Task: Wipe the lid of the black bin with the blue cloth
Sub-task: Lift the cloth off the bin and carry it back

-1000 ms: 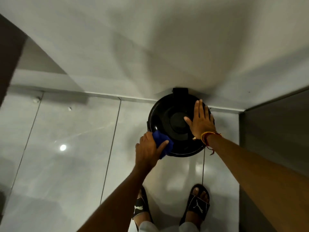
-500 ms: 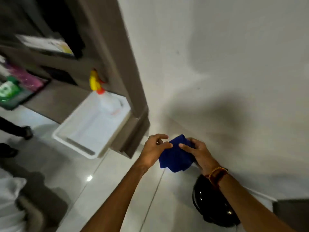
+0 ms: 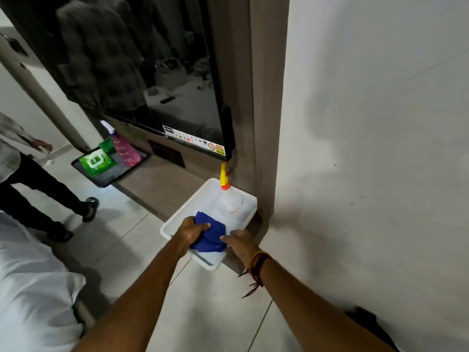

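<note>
The blue cloth (image 3: 211,235) is bunched between both hands over the near end of a white tray (image 3: 177,219). My left hand (image 3: 190,231) grips its left side and my right hand (image 3: 238,243) pinches its right edge. Only a dark sliver of the black bin (image 3: 368,320) shows at the lower right behind my right forearm; its lid is hidden.
A clear spray bottle with a yellow-orange nozzle (image 3: 228,196) stands in the white tray. A dark tray (image 3: 106,171) on the low wooden shelf holds a green wipes pack and a pink spray bottle. Another person's legs (image 3: 50,199) are at left, white bedding (image 3: 30,288) lower left.
My view swung from the bin up and left to the shelf. Both hands left the bin lid, took the cloth between them and carried it over the white tray.
</note>
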Action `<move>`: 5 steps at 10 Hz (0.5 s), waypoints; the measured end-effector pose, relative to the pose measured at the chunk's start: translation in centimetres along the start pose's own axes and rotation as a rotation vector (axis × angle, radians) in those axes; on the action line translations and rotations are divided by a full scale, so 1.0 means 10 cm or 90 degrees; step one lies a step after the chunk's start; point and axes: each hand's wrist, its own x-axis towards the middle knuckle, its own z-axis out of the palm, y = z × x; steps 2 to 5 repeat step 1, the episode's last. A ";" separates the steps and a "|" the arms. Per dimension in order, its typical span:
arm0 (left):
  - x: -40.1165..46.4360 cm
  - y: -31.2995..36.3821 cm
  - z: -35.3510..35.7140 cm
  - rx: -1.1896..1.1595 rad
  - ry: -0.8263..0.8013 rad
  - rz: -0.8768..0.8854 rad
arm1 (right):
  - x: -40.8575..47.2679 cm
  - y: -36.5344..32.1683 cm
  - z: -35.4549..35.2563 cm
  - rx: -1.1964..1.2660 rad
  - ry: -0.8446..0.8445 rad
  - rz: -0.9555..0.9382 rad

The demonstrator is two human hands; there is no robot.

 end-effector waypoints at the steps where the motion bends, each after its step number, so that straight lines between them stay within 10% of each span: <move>1: 0.09 -0.01 0.05 0.279 0.030 0.044 | -0.19 -0.05 -0.22 -0.085 0.031 -0.017; 5: 0.09 -0.01 0.05 0.279 0.030 0.044 | -0.19 -0.05 -0.22 -0.085 0.031 -0.017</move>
